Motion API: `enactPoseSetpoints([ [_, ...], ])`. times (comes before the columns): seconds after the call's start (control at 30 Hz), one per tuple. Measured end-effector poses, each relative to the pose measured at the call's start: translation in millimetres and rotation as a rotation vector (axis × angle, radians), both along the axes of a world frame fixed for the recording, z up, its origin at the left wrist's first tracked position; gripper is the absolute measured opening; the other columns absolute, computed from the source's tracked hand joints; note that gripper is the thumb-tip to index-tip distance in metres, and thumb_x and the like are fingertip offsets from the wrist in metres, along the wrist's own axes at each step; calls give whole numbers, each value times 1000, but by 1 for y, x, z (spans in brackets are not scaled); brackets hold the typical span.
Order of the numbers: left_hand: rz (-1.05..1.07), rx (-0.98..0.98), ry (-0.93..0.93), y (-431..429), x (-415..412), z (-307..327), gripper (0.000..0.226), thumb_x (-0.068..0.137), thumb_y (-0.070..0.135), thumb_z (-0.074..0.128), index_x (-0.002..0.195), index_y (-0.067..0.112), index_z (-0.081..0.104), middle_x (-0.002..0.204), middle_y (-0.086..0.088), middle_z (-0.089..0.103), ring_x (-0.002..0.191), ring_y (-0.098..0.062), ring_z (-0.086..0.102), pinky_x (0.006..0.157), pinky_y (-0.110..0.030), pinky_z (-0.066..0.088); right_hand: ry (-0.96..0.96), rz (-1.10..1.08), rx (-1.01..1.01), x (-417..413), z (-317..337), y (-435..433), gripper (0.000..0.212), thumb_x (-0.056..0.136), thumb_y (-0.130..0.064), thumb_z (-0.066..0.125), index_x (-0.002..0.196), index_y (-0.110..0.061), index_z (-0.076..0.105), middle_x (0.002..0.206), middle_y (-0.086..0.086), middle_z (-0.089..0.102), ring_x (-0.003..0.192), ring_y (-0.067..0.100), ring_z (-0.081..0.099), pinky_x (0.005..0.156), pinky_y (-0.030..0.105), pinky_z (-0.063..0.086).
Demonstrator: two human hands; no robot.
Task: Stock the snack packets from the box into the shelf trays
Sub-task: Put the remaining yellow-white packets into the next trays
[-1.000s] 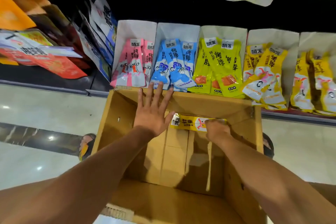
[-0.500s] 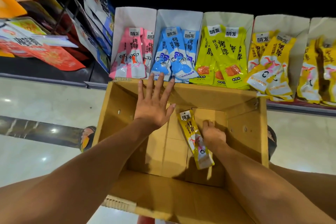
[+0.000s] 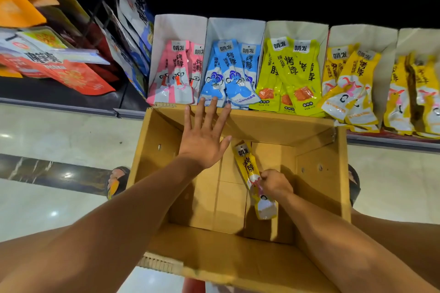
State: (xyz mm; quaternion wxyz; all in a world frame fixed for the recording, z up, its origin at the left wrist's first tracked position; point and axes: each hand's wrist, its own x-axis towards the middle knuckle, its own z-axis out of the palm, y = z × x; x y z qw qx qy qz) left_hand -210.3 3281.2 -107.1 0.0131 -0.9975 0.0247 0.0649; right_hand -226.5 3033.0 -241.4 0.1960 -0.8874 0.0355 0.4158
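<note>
— How are the hands held?

— The left hand (image 3: pixel 204 141) is held open, its fingers straight and spread, over the far wall of the cardboard box (image 3: pixel 319 188). Its fingertips are seen at the far rim, just below the blue packets (image 3: pixel 229 71). Whether the palm is pressed on the cardboard cannot be told. The right hand (image 3: pixel 276 183) is curled inside the box, and a yellow snack packet (image 3: pixel 246 164) is gripped in it at the lower middle.

— How is that packet placed?

— It is held tilted inside the box, near the middle and towards the right. The labelled top end is pointed at the far wall, just beside the left thumb, and the pale bottom end is turned towards the near side.

— And the shelf?

— A row of white trays is set just beyond the box. Pink packets (image 3: pixel 176 71) are stacked in the first tray (image 3: pixel 178 28), the blue ones in the second tray (image 3: pixel 235 28), lime packets (image 3: pixel 291 71) in the third tray (image 3: pixel 297 31), and yellow packets (image 3: pixel 350 83), printed like the gripped one, in the fourth tray (image 3: pixel 364 35). More yellow packets are seen in a fifth tray (image 3: pixel 419 38), cut off at the right edge.

— What else is shown?

— Larger bags (image 3: pixel 78 76) are shelved to the left. A glossy floor (image 3: pixel 47 131) is seen beside the box, and a sandalled foot (image 3: pixel 116 181) is planted at the box's left side.
</note>
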Motion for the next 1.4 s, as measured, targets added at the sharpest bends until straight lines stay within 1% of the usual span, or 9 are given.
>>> enactPoseSetpoints([
  [0.17, -13, -19, 177, 6, 7, 19, 71, 104, 63, 13, 158, 38, -25, 171, -4, -18, 155, -34, -22, 124, -61, -7, -49, 24, 43, 15, 40, 1, 20, 90, -42, 64, 79, -25, 65, 92, 0, 70, 91, 23, 67, 79, 31, 55],
  [0.27, -38, -87, 247, 11, 6, 50, 69, 105, 61, 16, 162, 36, -13, 172, -2, -14, 156, -30, -21, 126, -55, -8, -104, 82, 83, 20, 85, 1, 25, 90, -37, 65, 68, -26, 57, 76, -3, 59, 79, 18, 58, 76, 31, 51],
  [0.43, 54, -278, 226, 22, 6, 119, 83, 103, 65, 35, 165, 20, 3, 172, -7, 10, 159, -30, 7, 127, -53, 14, -142, 105, 225, 29, 181, 10, 25, 91, -28, 70, 70, -25, 58, 57, -11, 56, 61, 8, 56, 62, 23, 45],
  [0.6, 384, -893, 114, 27, -2, 199, 97, 92, 62, 65, 164, 18, 15, 164, -7, 35, 146, -31, 42, 118, -45, 35, -260, 83, 515, 20, 297, 24, 25, 92, -18, 70, 70, -17, 58, 66, 3, 56, 62, 13, 55, 50, 18, 41],
  [0.7, 500, -1345, 187, 20, -20, 226, 67, 85, 65, 72, 135, 21, 63, 125, -5, 74, 114, -26, 70, 106, -52, 50, -315, 111, 627, 3, 343, 24, 21, 93, -21, 70, 75, -15, 63, 65, -1, 58, 60, 9, 55, 56, 22, 43],
  [0.83, 638, -1842, 160, 15, -49, 234, 36, 93, 36, 72, 117, 9, 72, 111, -19, 76, 100, -33, 73, 84, -49, 62, -312, 106, 772, -10, 357, 19, 15, 92, -18, 73, 78, -15, 72, 65, -3, 61, 64, 10, 53, 59, 22, 42],
  [1.03, 732, -1779, 167, -2, -53, 224, 47, 97, 45, 66, 124, 7, 67, 109, -14, 78, 104, -30, 75, 93, -51, 58, -341, 18, 804, -1, 342, 35, 6, 93, -18, 72, 92, -13, 76, 71, 1, 65, 60, 6, 51, 55, 20, 40],
  [1.23, 826, -1778, 4, 14, -43, 227, 39, 101, 53, 55, 114, 19, 71, 102, -8, 80, 101, -30, 75, 94, -53, 57, -236, 159, 613, 3, 325, 29, 42, 76, -46, 83, 105, -19, 72, 99, -5, 78, 93, 13, 74, 86, 47, 59],
  [1.4, 892, -1815, -43, 22, -33, 222, 29, 102, 44, 58, 112, 20, 70, 101, -6, 80, 101, -29, 74, 92, -54, 57, -240, 216, 542, 6, 329, 27, 20, 83, -33, 81, 96, -18, 76, 90, -8, 78, 85, 8, 74, 83, 49, 60],
])
